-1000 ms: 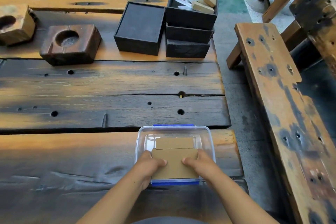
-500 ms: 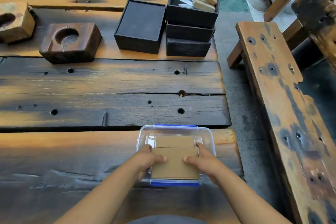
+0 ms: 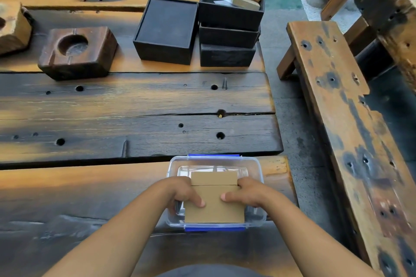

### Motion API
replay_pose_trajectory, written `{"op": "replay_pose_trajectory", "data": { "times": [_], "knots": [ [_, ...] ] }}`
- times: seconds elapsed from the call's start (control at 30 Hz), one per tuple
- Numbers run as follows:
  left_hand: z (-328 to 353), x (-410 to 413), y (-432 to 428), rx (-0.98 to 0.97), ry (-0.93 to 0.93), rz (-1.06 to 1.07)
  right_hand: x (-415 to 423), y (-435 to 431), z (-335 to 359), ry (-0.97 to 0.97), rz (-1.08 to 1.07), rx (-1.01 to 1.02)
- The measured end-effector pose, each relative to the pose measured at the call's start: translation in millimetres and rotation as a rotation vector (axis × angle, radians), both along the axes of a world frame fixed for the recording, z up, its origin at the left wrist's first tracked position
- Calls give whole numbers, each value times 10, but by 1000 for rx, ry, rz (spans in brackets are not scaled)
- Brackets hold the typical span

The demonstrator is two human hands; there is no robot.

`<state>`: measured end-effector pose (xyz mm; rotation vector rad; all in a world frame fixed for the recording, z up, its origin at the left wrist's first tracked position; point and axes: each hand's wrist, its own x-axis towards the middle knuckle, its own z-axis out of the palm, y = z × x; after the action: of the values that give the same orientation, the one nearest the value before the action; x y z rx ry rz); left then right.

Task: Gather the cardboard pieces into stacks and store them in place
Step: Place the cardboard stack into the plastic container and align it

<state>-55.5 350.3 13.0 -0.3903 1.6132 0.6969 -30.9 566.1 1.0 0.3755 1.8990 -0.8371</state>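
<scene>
Both hands: down in the box, one on each side of the cardboard
Left hand [image 3: 184, 193]: gripping the left edge of the stack, thumb lying flat on top, fingers curled down the side
Right hand [image 3: 247, 193]: same deal on the right edge, thumb on top pointing inward, fingers wrapped round the side
Flat brown cardboard stack [image 3: 213, 207]: pinched between my hands, sitting inside the box on the near side
Second brown cardboard piece [image 3: 213, 178]: just behind the stack, edge touching it, also in the box; can't tell if it's one piece or a few
Clear plastic storage box with blue clips [image 3: 256, 164]: open, no lid on it, parked at the right end of the nearest plank
Dark, weathered wooden plank table [image 3: 135, 105]: full of bolt holes, orange patches where it's worn
Square black box [image 3: 166, 29]: far side of the table, well away from my hands
Stacked black trays [image 3: 228, 36]: right beside the black box, top one stuffed with white papers and small tan cartons
Chunky brown wooden block with a round hollow [image 3: 76, 51]: far left
Long wooden bench [image 3: 337, 96]: off to my right, across a strip of grey floor
</scene>
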Motion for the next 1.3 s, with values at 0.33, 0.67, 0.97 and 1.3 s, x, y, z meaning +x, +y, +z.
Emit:
{"op": "replay_pose_trajectory", "data": {
  "times": [0.33, 0.67, 0.97, 1.3],
  "knots": [
    [-101, 71, -11, -19, 82, 9, 57, 6, 1, 33, -87, -107],
    [-51, -19, -4, -58, 168, 60, -133, -7, 8, 89, -44, -61],
    [-62, 28, 51, -136, 261, 2, -120, -43, -22, 115, -63, -32],
    [-147, 135, -19, -63, 443, 120, -32, -33, -33, 308, 1, 32]
  ]
}}
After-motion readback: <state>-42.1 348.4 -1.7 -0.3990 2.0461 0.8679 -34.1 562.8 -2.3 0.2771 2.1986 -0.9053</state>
